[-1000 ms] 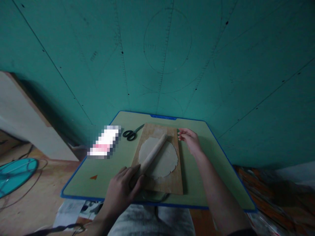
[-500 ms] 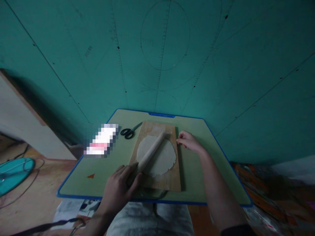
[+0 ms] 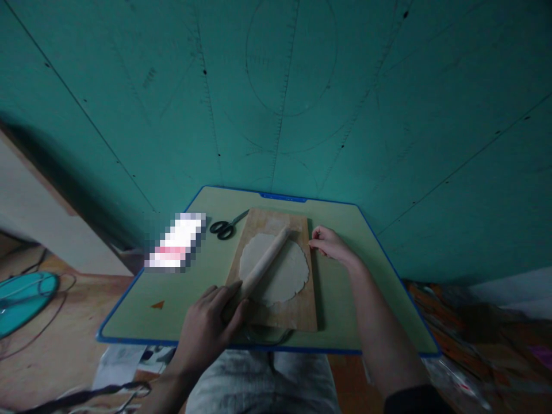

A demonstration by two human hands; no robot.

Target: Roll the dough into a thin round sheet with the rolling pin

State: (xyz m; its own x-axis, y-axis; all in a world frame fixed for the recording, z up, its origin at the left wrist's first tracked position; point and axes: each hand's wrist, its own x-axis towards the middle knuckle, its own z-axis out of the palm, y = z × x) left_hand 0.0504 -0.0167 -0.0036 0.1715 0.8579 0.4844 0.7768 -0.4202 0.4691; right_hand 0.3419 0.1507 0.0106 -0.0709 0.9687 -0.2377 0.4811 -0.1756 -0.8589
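My left hand [image 3: 207,322] is closed around the near end of a wooden rolling pin [image 3: 266,260]. The pin lies slantwise across a flat, roughly round sheet of pale dough [image 3: 287,276] with a ragged right edge. Under the dough is a rectangular wooden board [image 3: 297,318], dusted white at its far end. Beside the board's right edge, my right hand [image 3: 328,244] has its fingers pinched together; whether anything small is between them cannot be seen. The pin's far end is apart from that hand.
Black-handled scissors [image 3: 224,229] lie left of the board, blades reaching its edge. A blurred-out bright rectangle [image 3: 176,240] and a small orange scrap [image 3: 158,305] are further left on the blue-edged table [image 3: 340,299]. A green wall [image 3: 172,126] rises behind.
The whole view has shifted slightly, so the table sits a little higher in it. Both hands, the rolling pin and the dough keep practically the same places.
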